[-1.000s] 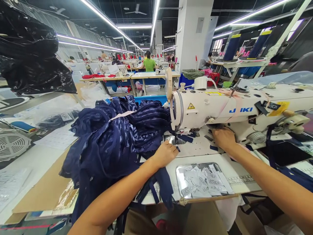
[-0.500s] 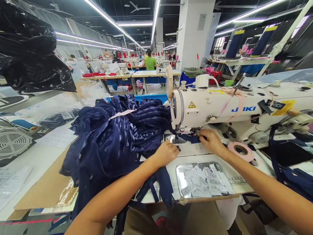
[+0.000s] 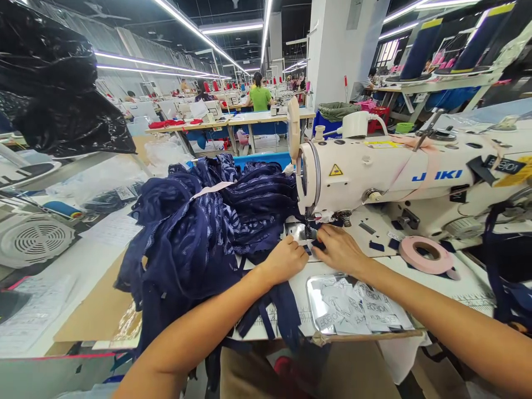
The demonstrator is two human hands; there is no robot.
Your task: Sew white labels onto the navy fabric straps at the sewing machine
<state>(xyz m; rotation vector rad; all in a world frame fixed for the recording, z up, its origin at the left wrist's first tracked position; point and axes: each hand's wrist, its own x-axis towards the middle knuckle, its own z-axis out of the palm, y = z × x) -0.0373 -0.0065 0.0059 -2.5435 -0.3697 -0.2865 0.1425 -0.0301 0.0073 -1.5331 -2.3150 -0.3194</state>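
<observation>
A white JUKI sewing machine (image 3: 374, 174) stands on the table. A heap of navy blue fabric (image 3: 199, 233) lies left of its needle. My left hand (image 3: 286, 259) is curled, its fingers pressing the navy fabric edge just in front of the needle plate (image 3: 300, 231). My right hand (image 3: 341, 249) lies right beside it, fingers pinched on a small dark navy piece under the presser foot. Both hands nearly touch.
A metal tray (image 3: 318, 302) of white printed labels sits at the table's front edge. A pink tape roll (image 3: 426, 255) and small navy pieces (image 3: 378, 245) lie under the machine arm. A black plastic bag (image 3: 54, 83) hangs at left. Other people work at distant tables.
My right hand has moved left from under the machine arm to the needle, beside my left hand, uncovering the pink tape roll. The left hand has barely moved.
</observation>
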